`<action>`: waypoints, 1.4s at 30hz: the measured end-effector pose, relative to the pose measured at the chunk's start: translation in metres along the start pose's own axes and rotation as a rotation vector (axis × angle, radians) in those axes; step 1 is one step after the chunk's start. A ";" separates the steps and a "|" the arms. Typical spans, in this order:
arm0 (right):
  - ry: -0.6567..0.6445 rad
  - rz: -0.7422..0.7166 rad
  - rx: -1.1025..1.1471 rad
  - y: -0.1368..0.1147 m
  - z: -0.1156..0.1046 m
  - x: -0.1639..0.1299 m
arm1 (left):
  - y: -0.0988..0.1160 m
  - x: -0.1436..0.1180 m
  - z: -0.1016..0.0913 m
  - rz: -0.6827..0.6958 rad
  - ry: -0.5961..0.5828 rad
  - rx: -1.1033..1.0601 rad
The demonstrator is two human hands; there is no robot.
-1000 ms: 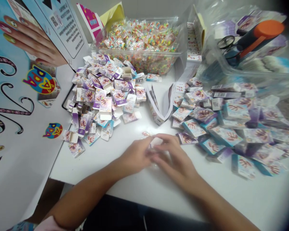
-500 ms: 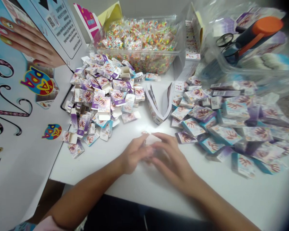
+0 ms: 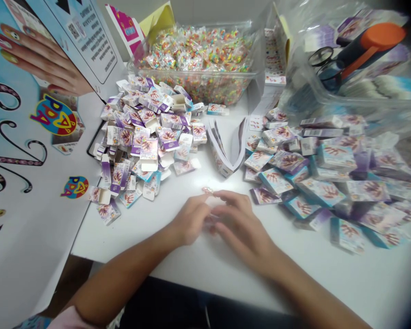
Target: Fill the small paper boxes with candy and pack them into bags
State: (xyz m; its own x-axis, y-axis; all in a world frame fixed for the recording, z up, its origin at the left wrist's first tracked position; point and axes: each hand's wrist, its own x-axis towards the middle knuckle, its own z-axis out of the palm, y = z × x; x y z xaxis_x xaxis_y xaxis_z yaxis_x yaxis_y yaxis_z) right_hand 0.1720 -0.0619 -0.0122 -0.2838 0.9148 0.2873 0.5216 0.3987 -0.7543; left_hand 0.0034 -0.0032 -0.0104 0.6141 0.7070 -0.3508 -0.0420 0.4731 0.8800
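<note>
I'm over a white table (image 3: pixel 226 274). Big items first: the clear tub of coloured packets (image 3: pixel 200 57) sits at the back. A heap of open flat boxes (image 3: pixel 144 137) lies front-left, and a heap of closed boxes (image 3: pixel 315 178) spreads right. A stack of flat cartons (image 3: pixel 228 151) stands between them, straight ahead of my hands. Both hands meet at table centre, fingertips touching. My left hand (image 3: pixel 188 221) and right hand (image 3: pixel 241 228) are pinched together on one small clear packet (image 3: pixel 208 190), which pokes out just beyond the fingertips, lying roughly left-right. Both hands are equally close to it. The open boxes lie nearer my left hand.
</note>
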 end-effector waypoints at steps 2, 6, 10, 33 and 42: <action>-0.019 -0.030 -0.016 0.000 -0.001 0.000 | 0.001 -0.001 0.000 0.030 -0.001 0.013; -0.045 -0.046 -0.029 0.002 0.001 -0.001 | 0.003 -0.003 0.001 0.099 0.009 0.061; 0.069 -0.090 -0.024 0.003 0.005 -0.003 | 0.006 -0.001 0.003 0.074 0.016 0.034; 0.200 -0.063 0.152 -0.003 0.004 0.005 | -0.003 -0.003 0.001 -0.047 -0.149 -0.112; 0.203 0.221 0.504 0.001 0.003 0.008 | -0.004 -0.004 0.002 0.006 -0.185 -0.024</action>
State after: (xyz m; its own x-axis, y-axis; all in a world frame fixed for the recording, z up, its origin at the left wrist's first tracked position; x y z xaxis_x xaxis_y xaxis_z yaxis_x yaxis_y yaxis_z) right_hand 0.1678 -0.0541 -0.0130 -0.0257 0.9866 0.1609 0.0894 0.1626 -0.9826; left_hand 0.0031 -0.0092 -0.0119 0.7483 0.6019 -0.2791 -0.0631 0.4833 0.8732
